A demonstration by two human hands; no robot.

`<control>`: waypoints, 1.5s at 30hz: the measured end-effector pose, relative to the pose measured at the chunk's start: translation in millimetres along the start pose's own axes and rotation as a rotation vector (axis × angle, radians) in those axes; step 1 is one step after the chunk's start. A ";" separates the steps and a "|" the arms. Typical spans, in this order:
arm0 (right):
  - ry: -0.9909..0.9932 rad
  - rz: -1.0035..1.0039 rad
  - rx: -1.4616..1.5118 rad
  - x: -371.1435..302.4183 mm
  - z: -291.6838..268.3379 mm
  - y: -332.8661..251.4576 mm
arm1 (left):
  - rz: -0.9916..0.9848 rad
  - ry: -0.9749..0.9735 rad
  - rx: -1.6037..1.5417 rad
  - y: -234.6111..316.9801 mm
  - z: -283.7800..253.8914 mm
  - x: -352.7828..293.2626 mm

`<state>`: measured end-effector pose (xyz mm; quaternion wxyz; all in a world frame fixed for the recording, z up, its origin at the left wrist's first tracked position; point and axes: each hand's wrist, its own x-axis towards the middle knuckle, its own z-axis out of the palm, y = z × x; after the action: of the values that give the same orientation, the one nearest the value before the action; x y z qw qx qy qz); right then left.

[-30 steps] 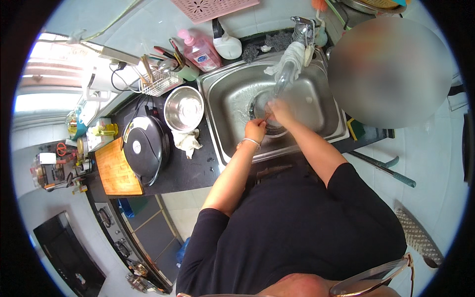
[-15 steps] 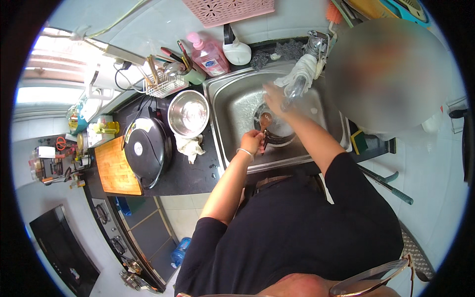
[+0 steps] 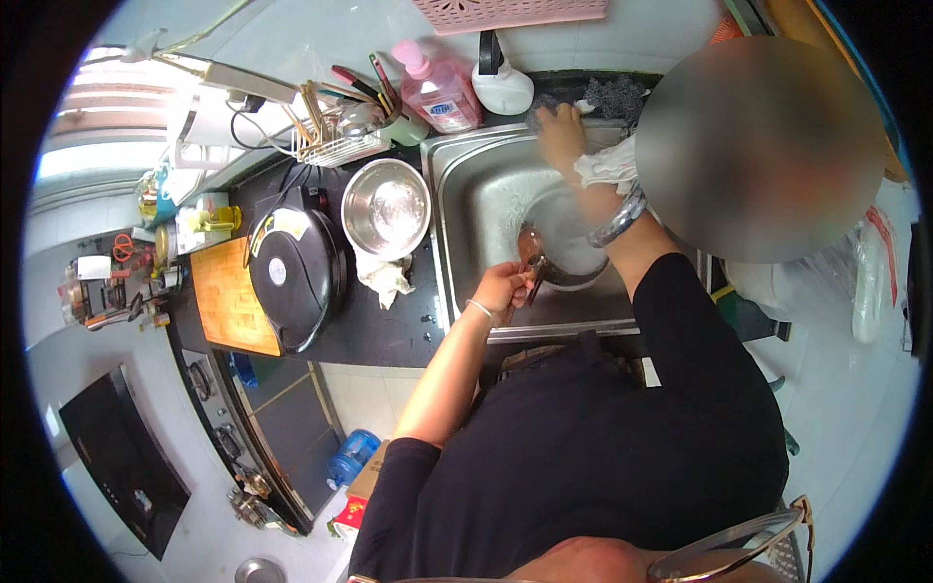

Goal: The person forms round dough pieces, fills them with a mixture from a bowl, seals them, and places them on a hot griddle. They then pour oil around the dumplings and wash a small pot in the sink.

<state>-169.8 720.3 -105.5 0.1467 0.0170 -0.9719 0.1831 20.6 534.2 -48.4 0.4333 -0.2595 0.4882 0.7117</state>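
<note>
My left hand (image 3: 503, 289) is closed around a brown spoon (image 3: 529, 245) and what looks like another slim dark utensil over the near side of the sink. Below its tip, a round metal pot (image 3: 571, 233) holds cloudy water in the steel sink (image 3: 476, 185). At the sink's back edge, my right hand (image 3: 561, 141) has its fingers closed on a grey steel wool scrubber (image 3: 546, 105), partly hidden by them. A white cloth (image 3: 607, 165) is wrapped on the faucet (image 3: 620, 222), beside my right forearm.
Left of the sink stand a steel bowl (image 3: 386, 209), a crumpled cloth (image 3: 386, 276) and a black electric griddle (image 3: 290, 282). Behind are a pink soap bottle (image 3: 442, 97), a white bottle (image 3: 502, 87) and a second scrubber (image 3: 617, 97). A blurred patch covers the right.
My right hand has moved from beside the faucet to the scrubber at the back edge. My left hand still holds the spoon over the sink. The view has shifted.
</note>
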 end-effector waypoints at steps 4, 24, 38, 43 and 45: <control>-0.048 0.047 0.316 -28.6 -12.7 0.6 | 0.054 0.037 0.032 -3.4 0.5 21.0; -0.221 0.021 0.123 -169.2 -80.3 -11.2 | 0.457 0.323 0.986 -23.6 39.7 50.6; -0.313 0.219 0.644 -149.8 -97.4 1.6 | 0.596 0.378 1.405 9.1 55.4 4.1; -0.296 0.386 0.471 -147.4 -114.0 -20.1 | 0.725 0.330 1.196 -7.1 49.5 17.0; -0.191 0.431 0.488 -158.7 -82.5 -13.8 | 0.726 0.358 1.142 -10.7 54.5 15.2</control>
<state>6.3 733.9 -73.5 0.0044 -0.1373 -0.8899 0.4349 25.4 591.4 -44.2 0.1497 0.0751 0.9055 0.3899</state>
